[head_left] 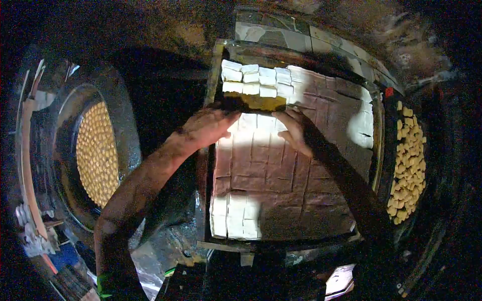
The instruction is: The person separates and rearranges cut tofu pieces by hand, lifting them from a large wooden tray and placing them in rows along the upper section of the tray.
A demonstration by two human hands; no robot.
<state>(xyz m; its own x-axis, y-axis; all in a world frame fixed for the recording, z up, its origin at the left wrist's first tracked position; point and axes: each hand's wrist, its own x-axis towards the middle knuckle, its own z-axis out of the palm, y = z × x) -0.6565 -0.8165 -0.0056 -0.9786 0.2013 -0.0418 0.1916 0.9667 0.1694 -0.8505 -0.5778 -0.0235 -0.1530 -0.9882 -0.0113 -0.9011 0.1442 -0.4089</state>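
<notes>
Left hand (213, 126): at the left end of a short row of white blocks, fingers bent inward, thumb parted from them and nearer the body.
Right hand (296, 128): at the row's other end, fingers curved in, thumb also parted and nearer the body; how hard either hand presses, I cannot tell.
White blocks (257, 122): directly between the two hands, neither clearly nearer. The row's long axis runs across from hand to hand; the cuts between its pieces point away from the body.
Bare strip (263, 103): yellowish tray floor just beyond the fingertips, lying crosswise, parallel to the row.
Far blocks (267, 76): beyond that strip, small pieces in rows side by side.
Cut slab (268, 173): from the hands back towards the body and out past the right hand, scored lengthwise and across, mostly in shadow with bright patches.
Tray (378, 155): its dark raised rim surrounds the slab, both hands reaching inside.
Pan (59, 143): well to the left of the left hand, holding many small round yellow pieces (99, 155).
Yellow chunks (409, 160): heaped to the right of the right hand, outside the tray's right rim.
</notes>
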